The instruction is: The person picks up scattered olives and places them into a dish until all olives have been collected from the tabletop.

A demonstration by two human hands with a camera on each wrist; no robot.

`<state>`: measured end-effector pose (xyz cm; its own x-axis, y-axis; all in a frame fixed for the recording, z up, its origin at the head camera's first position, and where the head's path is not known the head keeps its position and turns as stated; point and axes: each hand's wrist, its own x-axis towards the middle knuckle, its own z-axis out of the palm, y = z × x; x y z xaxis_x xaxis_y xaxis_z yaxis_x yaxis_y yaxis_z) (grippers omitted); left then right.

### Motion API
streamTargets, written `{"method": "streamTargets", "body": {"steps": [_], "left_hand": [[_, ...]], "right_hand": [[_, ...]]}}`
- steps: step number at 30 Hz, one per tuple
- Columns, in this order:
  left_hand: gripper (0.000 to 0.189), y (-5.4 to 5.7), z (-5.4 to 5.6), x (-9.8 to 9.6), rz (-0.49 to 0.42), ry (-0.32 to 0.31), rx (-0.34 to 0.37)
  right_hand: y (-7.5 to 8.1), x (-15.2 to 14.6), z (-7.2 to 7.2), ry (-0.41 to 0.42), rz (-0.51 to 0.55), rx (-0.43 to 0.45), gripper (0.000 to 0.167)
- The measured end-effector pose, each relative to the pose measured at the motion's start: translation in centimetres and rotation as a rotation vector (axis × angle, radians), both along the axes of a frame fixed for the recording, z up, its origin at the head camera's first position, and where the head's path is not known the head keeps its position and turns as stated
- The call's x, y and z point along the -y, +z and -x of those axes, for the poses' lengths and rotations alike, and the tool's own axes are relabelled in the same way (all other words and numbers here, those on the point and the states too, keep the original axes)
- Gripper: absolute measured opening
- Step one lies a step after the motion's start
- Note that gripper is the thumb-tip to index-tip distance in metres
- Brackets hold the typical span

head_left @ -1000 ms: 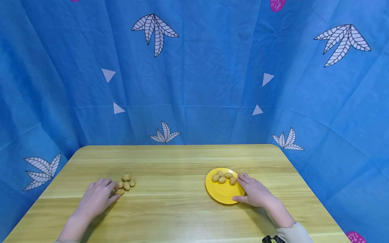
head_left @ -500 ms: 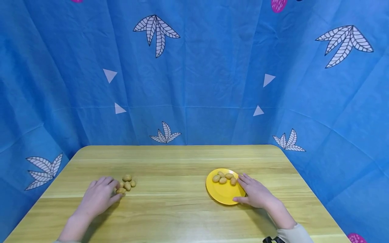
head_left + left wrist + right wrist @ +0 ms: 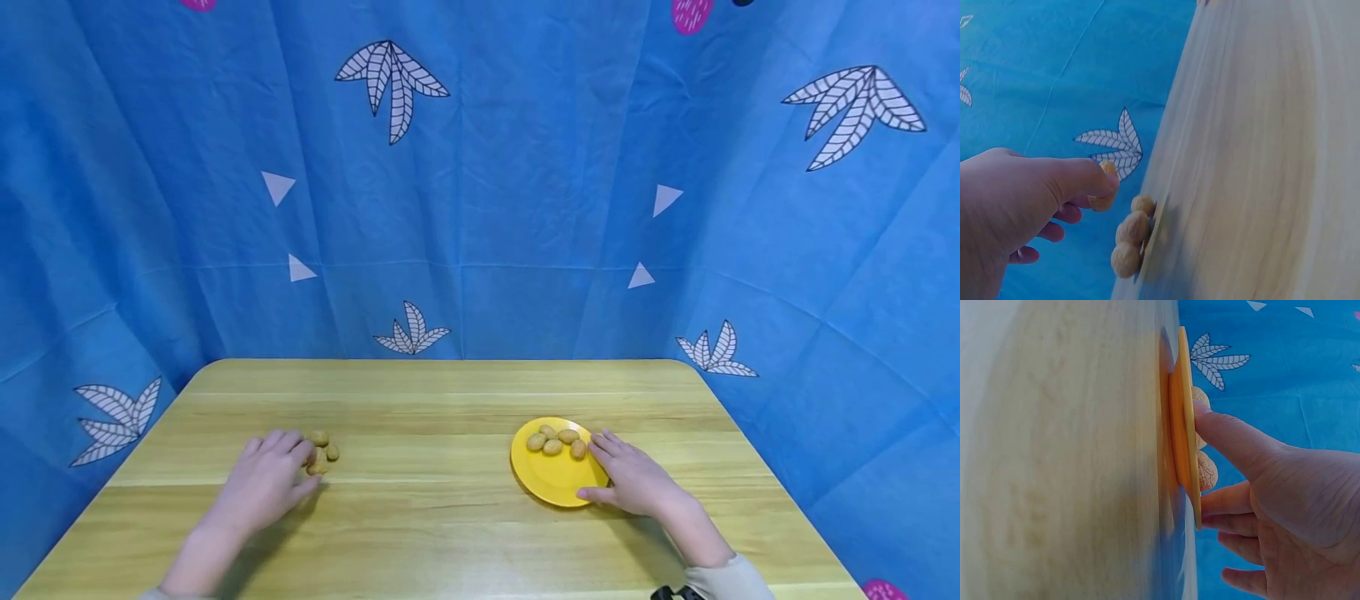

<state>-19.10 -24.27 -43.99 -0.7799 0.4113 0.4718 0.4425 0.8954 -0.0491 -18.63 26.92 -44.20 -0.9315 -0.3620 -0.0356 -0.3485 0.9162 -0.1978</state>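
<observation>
Pinching a peanut (image 3: 1105,195), left hand (image 3: 264,482) now advanced

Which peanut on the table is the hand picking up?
The one pinched in the left hand: that peanut is held between thumb and fingers, while the other peanuts lie loose on the table.

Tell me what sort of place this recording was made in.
Probably a staged recording booth, not a home. A blue patterned cloth hangs round three sides of a bare wooden table. On the table are only a yellow plate and a few peanuts, with the hands beside them.
</observation>
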Motion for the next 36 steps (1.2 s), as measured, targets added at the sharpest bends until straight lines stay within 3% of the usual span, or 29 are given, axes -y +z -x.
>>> {"method": "streamTargets", "body": {"steps": [10, 19, 25, 36], "left_hand": [[0.030, 0.1, 0.0, -2.5, 0.057, -0.043, 0.011], [0.031, -0.1, 0.6, -4.5, 0.085, -0.121, -0.069], [0.031, 0.0, 1.3, -5.9, 0.107, -0.164, -0.077], [0.028, 0.9, 1.8, -9.4, 0.135, -0.232, -0.105]], "right_hand": [[0.1, -0.1, 0.0, -0.003, 0.011, 0.008, 0.083], [-0.2, 0.0, 0.0, -0.002, 0.011, 0.008, 0.083], [-0.2, 0.0, 0.0, -0.008, 0.007, 0.013, 0.085], [-0.1, 0.0, -0.2, -0.009, 0.002, 0.010, 0.084]]}}
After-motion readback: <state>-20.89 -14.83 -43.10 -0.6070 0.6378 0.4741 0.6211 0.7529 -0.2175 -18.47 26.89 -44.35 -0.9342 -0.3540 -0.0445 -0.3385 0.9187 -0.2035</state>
